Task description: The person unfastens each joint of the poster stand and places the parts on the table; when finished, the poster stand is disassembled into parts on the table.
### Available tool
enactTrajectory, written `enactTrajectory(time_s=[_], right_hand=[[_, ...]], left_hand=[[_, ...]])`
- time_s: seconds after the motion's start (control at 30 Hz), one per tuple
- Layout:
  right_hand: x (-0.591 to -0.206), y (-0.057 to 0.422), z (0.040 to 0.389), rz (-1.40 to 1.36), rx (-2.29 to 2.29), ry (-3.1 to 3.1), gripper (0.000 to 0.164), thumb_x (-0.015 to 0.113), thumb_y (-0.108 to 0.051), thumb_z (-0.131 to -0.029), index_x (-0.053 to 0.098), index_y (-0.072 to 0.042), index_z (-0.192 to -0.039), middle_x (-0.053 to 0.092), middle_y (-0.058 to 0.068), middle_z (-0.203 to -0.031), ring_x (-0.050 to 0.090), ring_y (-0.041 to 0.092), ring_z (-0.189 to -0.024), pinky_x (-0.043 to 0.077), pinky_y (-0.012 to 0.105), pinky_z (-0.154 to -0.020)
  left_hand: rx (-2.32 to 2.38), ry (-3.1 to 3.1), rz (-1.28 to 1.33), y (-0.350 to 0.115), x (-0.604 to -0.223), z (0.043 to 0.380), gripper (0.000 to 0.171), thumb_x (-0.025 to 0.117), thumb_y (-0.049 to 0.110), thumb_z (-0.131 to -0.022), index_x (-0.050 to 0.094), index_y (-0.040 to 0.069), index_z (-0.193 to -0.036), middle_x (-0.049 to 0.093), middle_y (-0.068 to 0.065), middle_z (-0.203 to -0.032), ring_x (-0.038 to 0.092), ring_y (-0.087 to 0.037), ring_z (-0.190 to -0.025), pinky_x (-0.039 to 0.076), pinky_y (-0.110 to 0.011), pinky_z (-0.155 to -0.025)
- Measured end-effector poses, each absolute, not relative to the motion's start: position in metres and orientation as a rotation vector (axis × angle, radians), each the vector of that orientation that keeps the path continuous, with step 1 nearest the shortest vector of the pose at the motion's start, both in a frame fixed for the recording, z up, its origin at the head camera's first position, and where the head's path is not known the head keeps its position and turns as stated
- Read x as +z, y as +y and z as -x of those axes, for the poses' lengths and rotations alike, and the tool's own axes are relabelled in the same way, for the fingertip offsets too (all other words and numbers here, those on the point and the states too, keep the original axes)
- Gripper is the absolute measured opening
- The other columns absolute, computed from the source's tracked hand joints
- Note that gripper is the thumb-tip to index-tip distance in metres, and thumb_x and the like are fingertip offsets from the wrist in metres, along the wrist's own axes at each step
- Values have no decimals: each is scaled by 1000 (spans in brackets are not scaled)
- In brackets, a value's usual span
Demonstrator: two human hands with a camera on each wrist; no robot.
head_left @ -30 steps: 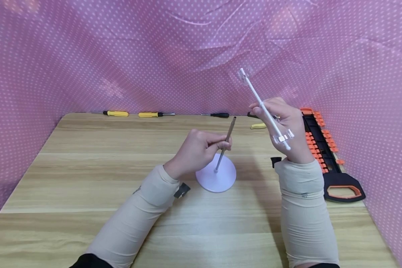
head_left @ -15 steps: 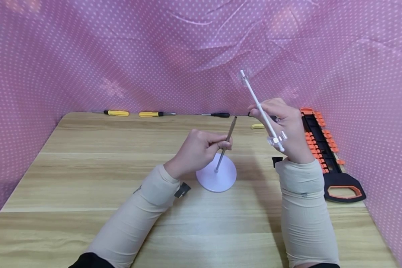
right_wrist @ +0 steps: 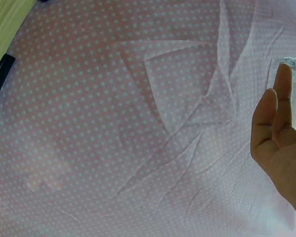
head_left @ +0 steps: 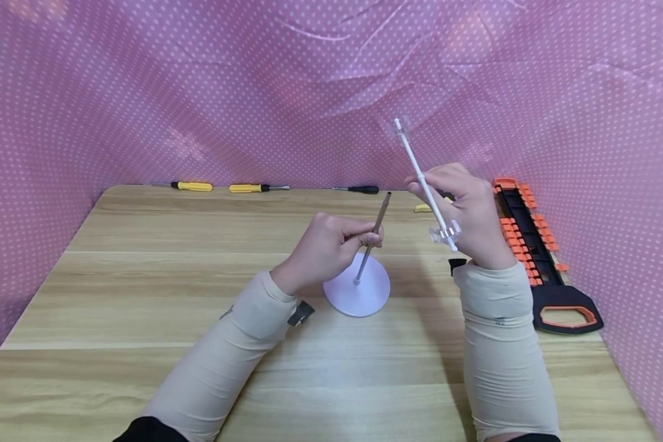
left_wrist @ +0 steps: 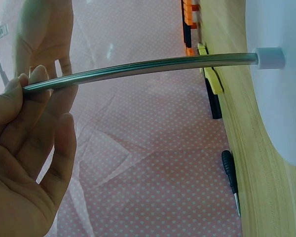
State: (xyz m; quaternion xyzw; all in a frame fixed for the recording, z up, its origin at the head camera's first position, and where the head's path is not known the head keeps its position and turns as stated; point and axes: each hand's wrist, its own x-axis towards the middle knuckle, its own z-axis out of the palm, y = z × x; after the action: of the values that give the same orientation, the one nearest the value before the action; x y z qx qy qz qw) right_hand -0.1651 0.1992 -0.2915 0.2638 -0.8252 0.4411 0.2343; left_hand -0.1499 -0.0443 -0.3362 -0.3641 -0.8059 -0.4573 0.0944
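Observation:
In the head view my left hand (head_left: 320,248) pinches a thin metal rod (head_left: 381,215) near its upper part. The rod rises, slightly tilted, from the middle of a white round base (head_left: 348,301) on the table. The left wrist view shows the rod (left_wrist: 153,66) entering a short white collar (left_wrist: 270,58) on the base. My right hand (head_left: 475,215) is raised to the right of the rod, thumb and fingers pinching a slim white bar (head_left: 410,156). Clear plastic clips sit near both bar ends, the lower clip (head_left: 446,232) in front of the palm.
Two yellow-handled screwdrivers (head_left: 194,186) and a black-handled one (head_left: 363,189) lie along the wooden table's (head_left: 143,270) back edge. A yellow-handled tool (head_left: 423,209) is partly hidden behind my right hand. An orange-and-black folding frame (head_left: 530,230) with a handle lies right. Pink dotted cloth (head_left: 254,110) surrounds the table.
The white bar's lower end and clip have swung left in my right hand, so the bar stands steeper. My left hand, the metal rod and the base have stayed put.

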Motion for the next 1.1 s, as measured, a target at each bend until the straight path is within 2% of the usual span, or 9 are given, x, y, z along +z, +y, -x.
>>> enactTrajectory(time_s=[0.3, 0.57, 0.97, 1.1], right_hand=[[-292, 198, 167, -698, 1129, -2288, 14, 77, -4, -96, 84, -4, -109, 81, 11, -101, 62, 5, -100, 47, 25, -81], [-293, 199, 167, -693, 1072, -2279, 13, 78, -4, -96, 84, -2, -107, 81, 13, -100, 63, 8, -100, 46, 19, -83], [-293, 198, 167, -667, 1046, -2269, 10, 78, -3, -95, 85, -3, -103, 81, 12, -96, 64, 10, -97, 47, 23, -81], [-293, 198, 167, -649, 1011, -2284, 10, 78, -3, -95, 85, -4, -102, 81, 11, -96, 65, 13, -96, 46, 20, -81]], left_hand=[[-1392, -2394, 1075, -45, -337, 149, 16, 71, 6, -101, 83, 3, -111, 83, -3, -95, 79, -11, -90, 61, -21, -77], [-1390, -2401, 1070, -44, -336, 150, 14, 71, 8, -101, 84, 6, -107, 83, -3, -93, 79, -9, -88, 60, -20, -75], [-1369, -2414, 1064, -43, -336, 150, 14, 72, 9, -101, 84, 6, -109, 83, -2, -94, 79, -9, -88, 60, -21, -73], [-1374, -2423, 1061, -44, -336, 149, 15, 71, 8, -101, 83, 5, -110, 83, -3, -94, 79, -9, -89, 60, -21, -74]])
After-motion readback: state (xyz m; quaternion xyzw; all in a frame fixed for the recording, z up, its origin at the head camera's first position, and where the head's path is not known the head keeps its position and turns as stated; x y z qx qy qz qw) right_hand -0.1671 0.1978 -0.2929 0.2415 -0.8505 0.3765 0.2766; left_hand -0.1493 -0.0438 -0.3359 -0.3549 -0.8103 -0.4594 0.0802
